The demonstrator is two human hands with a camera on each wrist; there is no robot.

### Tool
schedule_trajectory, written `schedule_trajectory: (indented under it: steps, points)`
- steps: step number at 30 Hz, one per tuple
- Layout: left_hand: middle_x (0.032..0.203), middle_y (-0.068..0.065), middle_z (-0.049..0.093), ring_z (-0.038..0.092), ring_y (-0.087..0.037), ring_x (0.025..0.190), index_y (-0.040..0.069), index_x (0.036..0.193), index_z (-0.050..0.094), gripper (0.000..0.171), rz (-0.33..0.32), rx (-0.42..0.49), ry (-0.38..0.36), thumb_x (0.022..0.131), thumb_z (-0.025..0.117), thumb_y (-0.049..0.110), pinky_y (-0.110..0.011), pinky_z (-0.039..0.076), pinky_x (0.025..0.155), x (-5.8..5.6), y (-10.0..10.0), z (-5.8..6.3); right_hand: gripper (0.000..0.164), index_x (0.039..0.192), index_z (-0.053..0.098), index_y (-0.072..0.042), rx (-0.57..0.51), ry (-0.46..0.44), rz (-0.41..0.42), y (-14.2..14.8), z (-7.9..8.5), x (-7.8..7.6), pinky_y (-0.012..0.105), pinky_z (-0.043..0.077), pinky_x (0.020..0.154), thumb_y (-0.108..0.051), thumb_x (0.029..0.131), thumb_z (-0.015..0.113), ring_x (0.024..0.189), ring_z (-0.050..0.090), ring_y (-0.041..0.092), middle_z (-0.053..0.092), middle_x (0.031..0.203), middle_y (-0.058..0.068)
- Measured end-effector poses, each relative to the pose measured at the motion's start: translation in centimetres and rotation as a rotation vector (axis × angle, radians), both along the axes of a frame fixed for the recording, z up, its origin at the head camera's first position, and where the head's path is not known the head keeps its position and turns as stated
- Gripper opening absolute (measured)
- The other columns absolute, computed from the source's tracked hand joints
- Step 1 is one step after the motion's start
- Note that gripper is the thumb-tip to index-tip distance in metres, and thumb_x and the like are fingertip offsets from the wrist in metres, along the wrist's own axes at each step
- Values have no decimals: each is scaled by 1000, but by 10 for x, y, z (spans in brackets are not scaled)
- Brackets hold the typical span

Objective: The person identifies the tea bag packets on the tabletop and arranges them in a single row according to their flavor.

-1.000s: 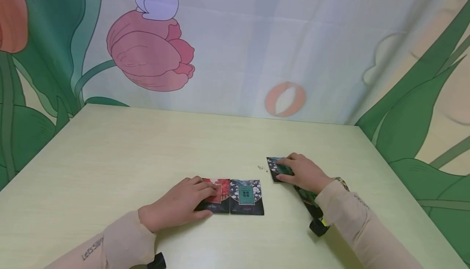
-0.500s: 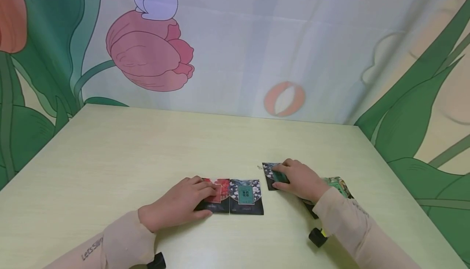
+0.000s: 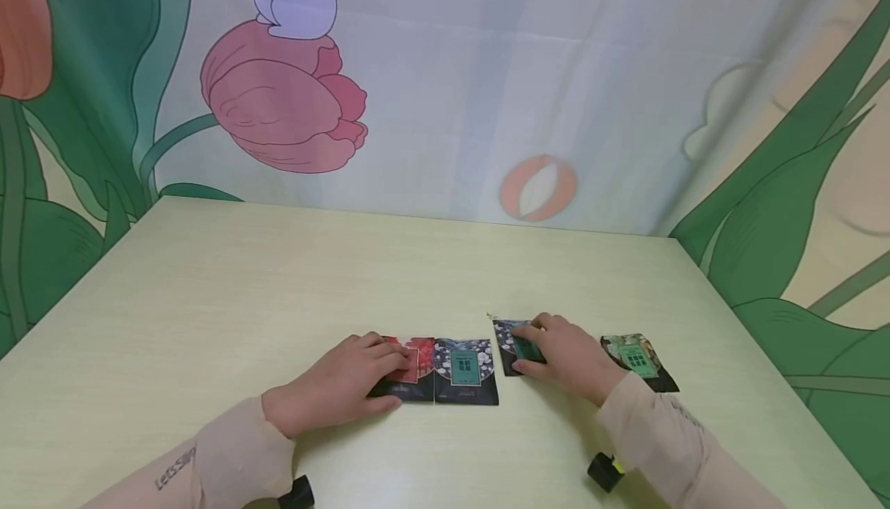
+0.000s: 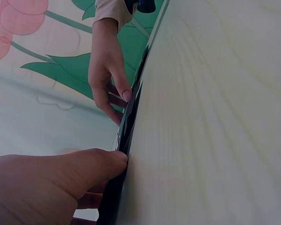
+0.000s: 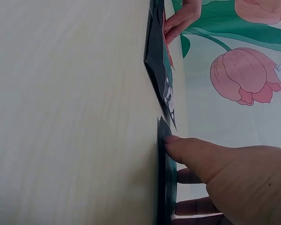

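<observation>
In the head view my left hand (image 3: pixel 341 381) rests on a flat red and dark sachet (image 3: pixel 420 370), fingers over its top and thumb at its near edge, covering its left part. Right against it lies a second sachet (image 3: pixel 466 374), dark with white flowers and a teal label. My right hand (image 3: pixel 566 358) holds another white-flowered sachet (image 3: pixel 505 347), thumb near its lower edge and fingers on its face, hiding its right side. That sachet sits slightly farther back than the middle one, close to its right edge. The right wrist view shows the thumb (image 5: pixel 178 145) against the sachet's edge.
A green-patterned sachet (image 3: pixel 640 362) with a dark lower end lies to the right, beside my right sleeve. The pale wooden table (image 3: pixel 313 269) ends at a curtain (image 3: pixel 431 92) printed with flowers and leaves. A black wrist camera (image 3: pixel 605 472) hangs under the right sleeve.
My right hand has slid its sachet left and nearer, toward the middle sachet. The green-patterned sachet, partly covered by my right arm before, now shows more fully. My left hand stays put.
</observation>
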State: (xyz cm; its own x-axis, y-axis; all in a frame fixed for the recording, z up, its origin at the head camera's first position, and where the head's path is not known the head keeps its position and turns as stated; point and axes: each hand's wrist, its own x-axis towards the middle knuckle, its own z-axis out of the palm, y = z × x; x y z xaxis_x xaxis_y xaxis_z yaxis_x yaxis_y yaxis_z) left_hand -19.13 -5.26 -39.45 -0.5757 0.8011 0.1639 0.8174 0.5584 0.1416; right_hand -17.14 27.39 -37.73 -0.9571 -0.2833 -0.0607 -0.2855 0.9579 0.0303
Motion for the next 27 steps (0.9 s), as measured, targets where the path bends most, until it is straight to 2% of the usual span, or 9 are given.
schedule_trajectory:
  steps: [8,14,27]
  points:
    - [125,-4,65,56,-24,116,12,122,64,43,12,-12,-13,87,68,38,-43,47,97,0,0,0,54,132,58,-18,26,5,-17,-5,0,10,44,55,82,-47,87,66,98,61,25,61,116,9]
    - [125,-4,65,56,-24,116,13,122,64,44,12,-13,-14,87,68,39,-43,47,97,0,1,0,55,132,59,-19,18,8,-20,-8,-1,18,48,52,88,-49,86,66,99,61,25,61,115,7]
    - [126,-3,65,57,-23,116,13,122,64,44,8,-12,-4,86,69,38,-43,47,97,0,1,-1,55,129,62,-18,18,66,24,-11,0,31,40,53,83,-50,85,66,90,61,20,62,108,6]
